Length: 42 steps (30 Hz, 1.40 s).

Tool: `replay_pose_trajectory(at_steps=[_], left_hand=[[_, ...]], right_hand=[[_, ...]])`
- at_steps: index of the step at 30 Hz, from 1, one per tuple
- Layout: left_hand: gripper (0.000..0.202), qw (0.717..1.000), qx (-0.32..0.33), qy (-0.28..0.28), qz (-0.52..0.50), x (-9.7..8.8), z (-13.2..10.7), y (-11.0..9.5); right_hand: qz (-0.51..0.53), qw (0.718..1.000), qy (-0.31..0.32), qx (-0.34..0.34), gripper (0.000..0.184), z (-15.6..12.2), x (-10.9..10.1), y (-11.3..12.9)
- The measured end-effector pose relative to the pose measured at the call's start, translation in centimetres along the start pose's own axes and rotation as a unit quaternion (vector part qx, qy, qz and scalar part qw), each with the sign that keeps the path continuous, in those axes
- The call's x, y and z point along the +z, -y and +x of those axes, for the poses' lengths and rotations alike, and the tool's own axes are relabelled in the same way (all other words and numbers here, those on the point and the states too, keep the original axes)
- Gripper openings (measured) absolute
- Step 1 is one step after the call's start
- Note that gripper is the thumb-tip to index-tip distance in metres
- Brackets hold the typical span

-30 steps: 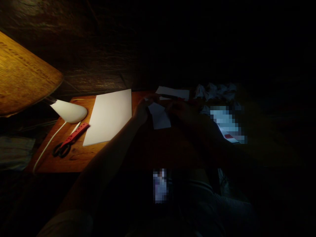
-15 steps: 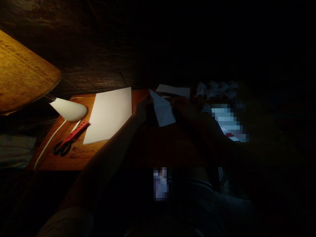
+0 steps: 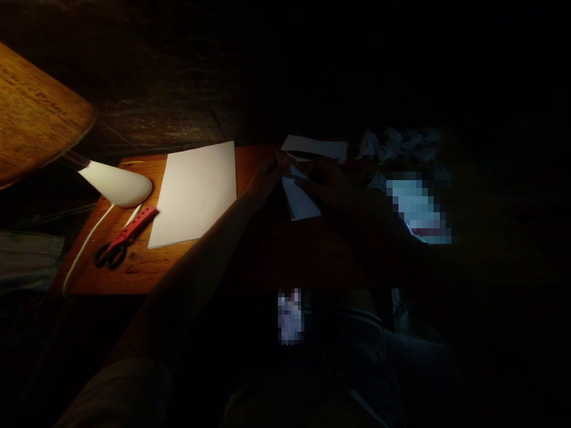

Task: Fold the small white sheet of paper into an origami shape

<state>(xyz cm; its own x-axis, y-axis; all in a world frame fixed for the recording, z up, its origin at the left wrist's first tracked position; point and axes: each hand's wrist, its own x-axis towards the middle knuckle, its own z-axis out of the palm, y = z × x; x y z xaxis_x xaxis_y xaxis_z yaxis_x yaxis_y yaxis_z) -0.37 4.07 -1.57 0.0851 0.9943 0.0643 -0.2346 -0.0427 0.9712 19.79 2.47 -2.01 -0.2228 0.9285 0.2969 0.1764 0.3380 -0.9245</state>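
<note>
In dim lamplight, my left hand (image 3: 264, 181) and my right hand (image 3: 328, 178) both grip a small folded white paper (image 3: 301, 201) over a wooden table (image 3: 143, 270). My left hand pinches the paper's upper left corner. My right hand, almost lost in shadow, covers its upper right part with fingers lying across it. The paper's lower half sticks out below the hands.
A flat white sheet (image 3: 194, 193) lies left of my hands. Red-handled scissors (image 3: 125, 238) and a white lamp base (image 3: 116, 185) with its cord sit at the table's left end, under a woven lampshade (image 3: 35, 137). Another white sheet (image 3: 314, 147) and crumpled paper (image 3: 399, 142) lie behind.
The folded paper has been turned and refolded between my hands. My right hand moved in over its top, so less of the paper shows. The view shifted slightly down.
</note>
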Motion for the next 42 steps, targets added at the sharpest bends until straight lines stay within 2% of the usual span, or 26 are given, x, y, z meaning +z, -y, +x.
replay_pose_trajectory(at_steps=[3,8,13,16,19,22,25,29,34,36,39,42], left_hand=[[0.037,1.0,-0.02,-0.012,-0.02,0.3,-0.2,-0.4],[0.032,0.999,-0.034,-0.005,-0.026,0.7,-0.7,-1.0],[0.016,0.999,-0.007,0.038,0.036,0.2,-0.3,-0.5],[0.008,0.997,-0.031,0.043,0.064,0.1,0.1,-0.2],[0.013,0.992,-0.063,0.052,0.093,0.1,0.2,-0.1],[0.028,0.991,-0.043,0.087,0.095,0.1,0.0,-0.1],[0.039,0.989,-0.025,0.119,0.081,0.0,-0.2,-0.4],[0.039,0.988,-0.03,0.124,0.081,0.2,-0.1,-0.7],[0.059,0.994,-0.018,0.109,0.025,0.7,-0.2,-1.1],[0.06,0.993,-0.016,0.113,0.013,0.7,-0.2,-1.3],[0.053,0.989,-0.01,0.148,0.026,0.4,-0.2,-1.6],[0.053,0.975,0.013,0.211,0.067,-0.1,-0.2,-1.7]], right_hand=[[-0.012,1.0,-0.011,0.015,0.048,-0.1,-0.1,0.8],[0.005,0.999,0.011,0.041,0.053,-0.3,-0.3,2.0],[0.004,1.0,0.01,0.001,0.058,-0.3,-0.1,1.2],[-0.03,0.999,-0.023,-0.031,0.053,-0.4,-0.1,1.0],[-0.066,0.995,-0.035,-0.06,0.039,-0.5,-0.5,1.4],[-0.069,0.995,-0.035,-0.06,0.023,-0.5,-0.8,1.9],[-0.064,0.995,-0.057,-0.042,0.016,-0.2,-1.0,1.9],[-0.028,0.996,-0.068,-0.045,0.014,0.3,-1.4,1.3],[0.057,0.996,-0.045,-0.045,0.015,0.9,-1.6,0.4],[0.067,0.996,-0.047,-0.03,0.015,1.1,-1.7,0.2],[0.073,0.995,-0.059,-0.014,0.015,1.2,-1.9,0.1],[0.081,0.995,-0.058,0.004,0.021,1.2,-2.1,0.0]])
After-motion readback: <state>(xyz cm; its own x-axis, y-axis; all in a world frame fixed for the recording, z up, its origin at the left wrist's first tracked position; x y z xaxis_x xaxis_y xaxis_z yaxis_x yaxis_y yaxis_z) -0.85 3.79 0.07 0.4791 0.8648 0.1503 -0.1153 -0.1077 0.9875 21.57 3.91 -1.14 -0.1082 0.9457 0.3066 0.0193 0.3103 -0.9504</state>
